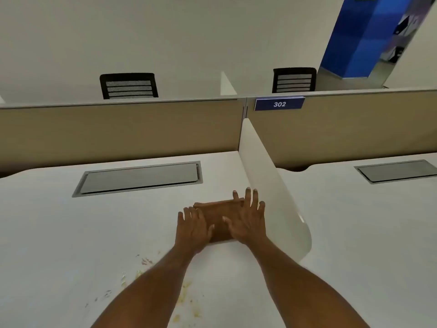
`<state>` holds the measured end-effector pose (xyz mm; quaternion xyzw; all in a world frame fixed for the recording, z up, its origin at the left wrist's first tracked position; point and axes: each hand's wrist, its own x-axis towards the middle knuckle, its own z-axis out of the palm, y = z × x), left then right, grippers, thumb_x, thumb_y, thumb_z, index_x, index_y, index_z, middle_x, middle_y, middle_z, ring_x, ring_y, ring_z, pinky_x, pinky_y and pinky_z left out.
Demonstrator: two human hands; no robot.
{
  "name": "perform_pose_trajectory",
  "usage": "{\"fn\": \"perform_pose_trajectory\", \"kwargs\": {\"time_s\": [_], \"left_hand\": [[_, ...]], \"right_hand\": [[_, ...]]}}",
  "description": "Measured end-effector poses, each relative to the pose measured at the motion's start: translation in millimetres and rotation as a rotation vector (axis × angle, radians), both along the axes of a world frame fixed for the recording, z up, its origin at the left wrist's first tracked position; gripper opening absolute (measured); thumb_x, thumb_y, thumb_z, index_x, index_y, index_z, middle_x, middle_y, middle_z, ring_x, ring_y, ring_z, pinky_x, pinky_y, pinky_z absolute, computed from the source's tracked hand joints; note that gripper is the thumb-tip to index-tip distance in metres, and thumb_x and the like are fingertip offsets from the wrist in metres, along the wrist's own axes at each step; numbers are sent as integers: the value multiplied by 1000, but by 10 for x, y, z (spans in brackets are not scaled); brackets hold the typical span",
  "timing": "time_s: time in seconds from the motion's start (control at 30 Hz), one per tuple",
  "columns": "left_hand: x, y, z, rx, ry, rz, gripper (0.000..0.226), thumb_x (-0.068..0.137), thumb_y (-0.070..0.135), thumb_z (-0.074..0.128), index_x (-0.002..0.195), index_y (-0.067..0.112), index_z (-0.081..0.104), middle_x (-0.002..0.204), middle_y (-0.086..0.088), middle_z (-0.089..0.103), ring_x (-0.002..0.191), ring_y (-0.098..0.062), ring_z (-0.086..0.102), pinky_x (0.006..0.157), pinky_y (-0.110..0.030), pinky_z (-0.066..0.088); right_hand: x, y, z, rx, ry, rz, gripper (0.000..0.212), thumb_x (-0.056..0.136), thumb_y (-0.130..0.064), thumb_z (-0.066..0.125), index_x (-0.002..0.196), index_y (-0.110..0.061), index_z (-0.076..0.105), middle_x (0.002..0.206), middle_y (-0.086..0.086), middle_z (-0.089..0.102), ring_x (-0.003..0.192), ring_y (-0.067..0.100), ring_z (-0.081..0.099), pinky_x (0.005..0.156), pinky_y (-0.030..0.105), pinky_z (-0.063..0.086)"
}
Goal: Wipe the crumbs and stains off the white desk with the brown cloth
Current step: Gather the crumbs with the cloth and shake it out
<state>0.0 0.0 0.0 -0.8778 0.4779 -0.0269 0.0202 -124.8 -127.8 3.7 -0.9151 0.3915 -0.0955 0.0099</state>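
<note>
A folded brown cloth (218, 209) lies flat on the white desk (59, 233), close to the white side divider. My left hand (194, 227) rests palm down on the cloth's left part with its fingers spread. My right hand (247, 221) lies flat on the right part, fingers spread and reaching past the cloth's far edge. Neither hand is closed around the cloth. Yellowish crumbs and stains (186, 294) dot the desk near the front, under and beside my left forearm, with fainter brown marks (146, 261) to the left.
A white curved divider (272, 190) stands right beside my right hand. A grey cable hatch (139, 178) is set into the desk further back. A beige partition (118, 131) with a blue "302" sign (279, 104) closes off the rear. Two black chairs stand behind it.
</note>
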Motion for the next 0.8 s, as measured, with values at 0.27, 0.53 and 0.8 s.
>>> {"fn": "perform_pose_trajectory", "kwargs": {"time_s": [0.27,0.53,0.8], "left_hand": [[-42,-18,-124,-37,105,108,53,92,53,38,107,5,55,96,-13,64,88,-29,53,74,-39,39],[-92,-189,-165,-119,376,344,48,91,42,54,120,6,43,116,-14,58,106,-30,56,89,-39,44],[19,-197,-184,-328,609,422,34,84,18,66,110,1,52,111,-18,62,100,-35,61,86,-41,49]], "right_hand": [[-28,63,-244,145,75,-69,88,85,-69,32,152,-17,9,157,24,18,143,46,17,109,62,22],[-60,43,-309,185,36,-180,92,82,-71,40,150,-15,15,150,23,31,131,41,37,102,56,35],[-36,39,-333,189,-22,-177,89,82,-71,42,147,-12,24,127,13,53,107,30,53,89,45,44]]}}
